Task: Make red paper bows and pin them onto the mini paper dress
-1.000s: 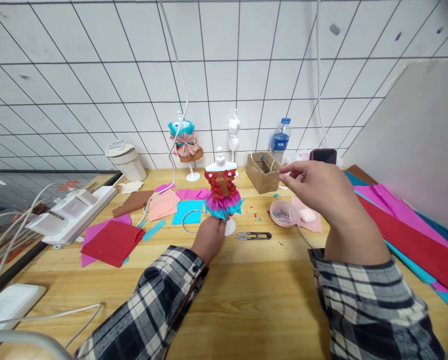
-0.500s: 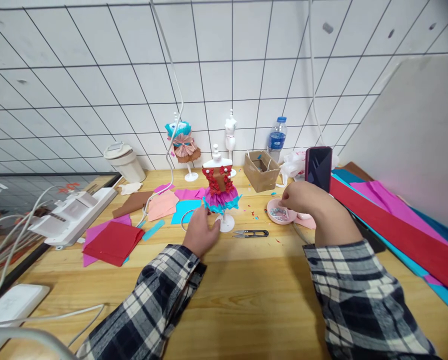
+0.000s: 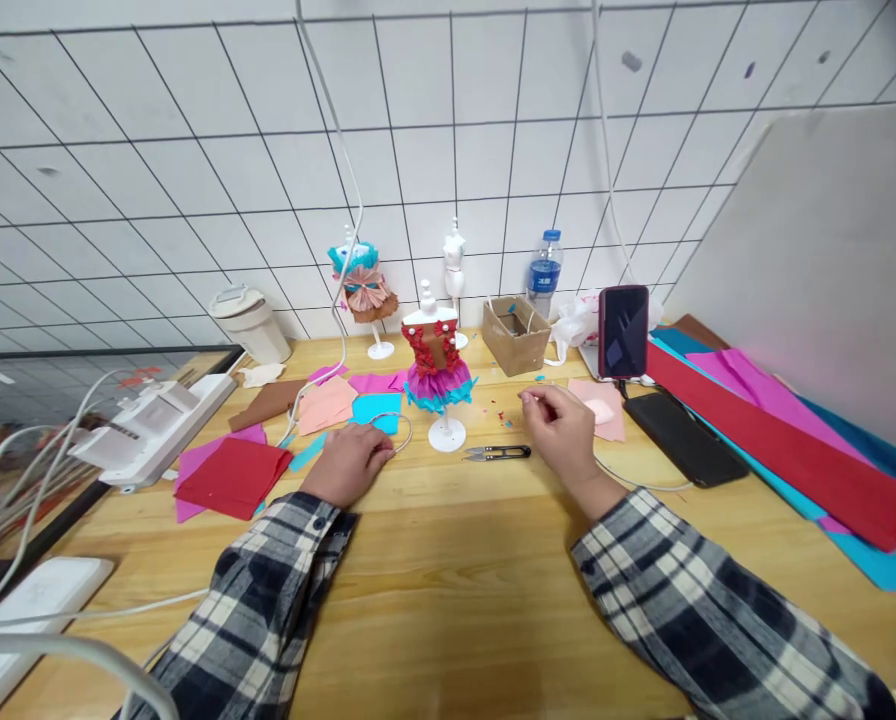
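Observation:
A small mannequin (image 3: 434, 350) stands upright in the middle, wearing a red and brown top with pearls and a purple skirt edged in blue. To its left, my left hand (image 3: 349, 463) rests on the table with fingers curled at a thin cable loop (image 3: 409, 432); whether it grips the cable is unclear. My right hand (image 3: 560, 430) is pinched just right of the black-handled snips (image 3: 497, 453); anything between its fingertips is too small to make out. The pink bead dish is not visible.
Behind stand a dressed mannequin (image 3: 365, 285), a bare one (image 3: 454, 262), a cardboard box (image 3: 515, 335), a bottle (image 3: 545, 270) and a phone (image 3: 623, 333). Red paper (image 3: 232, 480) lies left, long paper strips (image 3: 793, 445) right, and a white cup (image 3: 251, 322) back left.
My left hand has moved left, away from the mannequin's base. My right hand has left the bead dish and come left and down, pinched. The view has shifted slightly.

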`<state>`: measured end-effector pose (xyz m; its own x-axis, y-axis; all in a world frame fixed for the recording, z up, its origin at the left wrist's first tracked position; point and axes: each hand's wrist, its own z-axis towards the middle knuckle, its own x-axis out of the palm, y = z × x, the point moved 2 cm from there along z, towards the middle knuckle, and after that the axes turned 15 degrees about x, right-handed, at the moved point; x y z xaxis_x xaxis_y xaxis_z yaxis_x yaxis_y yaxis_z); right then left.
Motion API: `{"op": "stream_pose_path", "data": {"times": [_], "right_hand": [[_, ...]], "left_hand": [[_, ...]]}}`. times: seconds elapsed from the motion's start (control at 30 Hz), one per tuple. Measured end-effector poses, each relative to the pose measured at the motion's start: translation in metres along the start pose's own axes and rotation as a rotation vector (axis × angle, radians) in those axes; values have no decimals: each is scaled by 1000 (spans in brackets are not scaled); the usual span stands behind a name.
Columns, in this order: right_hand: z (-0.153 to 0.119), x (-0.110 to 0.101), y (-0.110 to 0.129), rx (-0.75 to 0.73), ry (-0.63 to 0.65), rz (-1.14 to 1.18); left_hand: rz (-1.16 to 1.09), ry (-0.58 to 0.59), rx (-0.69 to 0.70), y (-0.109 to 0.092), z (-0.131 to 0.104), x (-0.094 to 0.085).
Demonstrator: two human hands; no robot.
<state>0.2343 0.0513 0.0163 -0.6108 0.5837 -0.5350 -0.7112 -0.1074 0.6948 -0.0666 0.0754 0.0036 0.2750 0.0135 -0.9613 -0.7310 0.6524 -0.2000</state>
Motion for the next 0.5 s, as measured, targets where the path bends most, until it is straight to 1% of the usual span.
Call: {"op": "stream_pose_path", "data": {"times": [0.07,0.1,0.17,0.23,0.27,0.33,0.4,0.5], "right_hand": [[-7,-2,2,10,23,46],[-12,-3,5,7,69,65],[-24,-2,16,-1,212,108],[-40,0,29,-24,369,157],[-48,1,36,-60,442,164],[-60,3,46,-172,542,129],[-66,3,49,-270,575,66],[-64,3,44,-315,526,1]], "left_hand": [[-100,-75,-44,-12,1,0],[-188,-113,-68,-19,0,1],[-432,-156,-83,-37,-1,5],[-669,-173,-76,-57,-4,11],[-773,-170,-68,-67,-5,13],[-979,-131,-53,-84,-6,17],[-1146,-114,-49,-96,-7,19],[-1289,-98,-61,-101,-8,20]]}}
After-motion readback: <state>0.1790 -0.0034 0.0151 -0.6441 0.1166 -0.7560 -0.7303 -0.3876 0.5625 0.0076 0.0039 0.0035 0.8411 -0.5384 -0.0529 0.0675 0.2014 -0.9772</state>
